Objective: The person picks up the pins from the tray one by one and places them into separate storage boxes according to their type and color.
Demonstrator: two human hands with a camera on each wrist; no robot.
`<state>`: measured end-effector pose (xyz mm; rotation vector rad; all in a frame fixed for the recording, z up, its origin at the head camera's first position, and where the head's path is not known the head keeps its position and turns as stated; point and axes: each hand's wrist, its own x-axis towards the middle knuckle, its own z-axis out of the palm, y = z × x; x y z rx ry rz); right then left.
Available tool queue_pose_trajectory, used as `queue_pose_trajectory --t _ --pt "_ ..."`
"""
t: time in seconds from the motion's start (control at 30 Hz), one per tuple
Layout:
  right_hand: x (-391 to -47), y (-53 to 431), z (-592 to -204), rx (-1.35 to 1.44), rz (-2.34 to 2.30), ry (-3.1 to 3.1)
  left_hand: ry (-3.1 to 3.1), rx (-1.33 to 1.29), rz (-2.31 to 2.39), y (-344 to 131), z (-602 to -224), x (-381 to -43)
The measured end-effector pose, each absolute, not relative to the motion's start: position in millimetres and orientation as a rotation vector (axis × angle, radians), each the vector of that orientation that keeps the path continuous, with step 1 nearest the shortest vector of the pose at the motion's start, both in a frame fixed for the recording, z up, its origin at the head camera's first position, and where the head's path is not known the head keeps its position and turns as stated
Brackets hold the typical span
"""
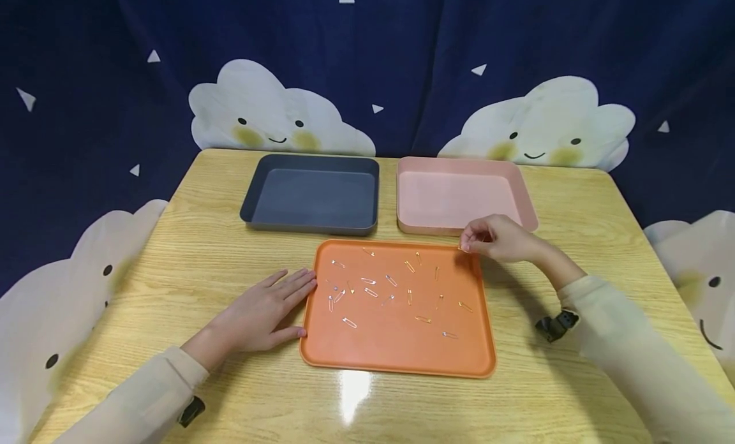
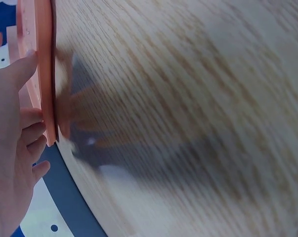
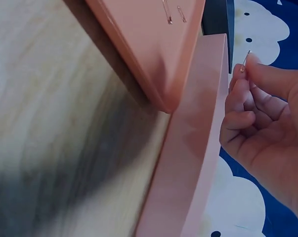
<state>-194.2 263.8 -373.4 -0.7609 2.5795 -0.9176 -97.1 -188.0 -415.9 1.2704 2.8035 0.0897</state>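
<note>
An orange tray [image 1: 390,351] lies on the table with several silver and gold safety pins scattered over it. My left hand [image 1: 261,313] rests at the tray's left edge, its fingers nearly straight and touching the rim; the left wrist view shows the thumb and fingers along that orange edge. Over the tray's far right corner, my right hand [image 1: 496,238] pinches a safety pin [image 3: 245,61] between thumb and index finger. The pink tray [image 1: 459,198] stands just behind that hand, and in the right wrist view its wall lies beside the fingers.
A dark grey tray [image 1: 314,198] stands at the back left, beside the pink one. All of them sit on a wood-grain table [image 1: 201,240]. A dark blue curtain [image 1: 402,61] with smiling clouds hangs behind the table's far edge.
</note>
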Motion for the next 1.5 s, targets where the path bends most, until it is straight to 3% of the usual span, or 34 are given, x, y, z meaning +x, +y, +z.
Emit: queue_pose_trajectory --t 0.43,0.83,1.1,1.5 --pt "-226 268 -350 -0.758 -0.677 2.661 2.792 1.278 0.083 -190 -418 -98" --pt "-279 269 -338 -0.866 -0.308 2.715 2.808 1.282 0.067 -194 -419 -97" --pt "-302 266 -325 -0.769 -0.238 2.671 2.824 1.298 0.069 -194 -418 -96" --pt "-324 267 -347 -0.821 -0.139 2.714 2.823 1.327 0.055 -190 -417 -96"
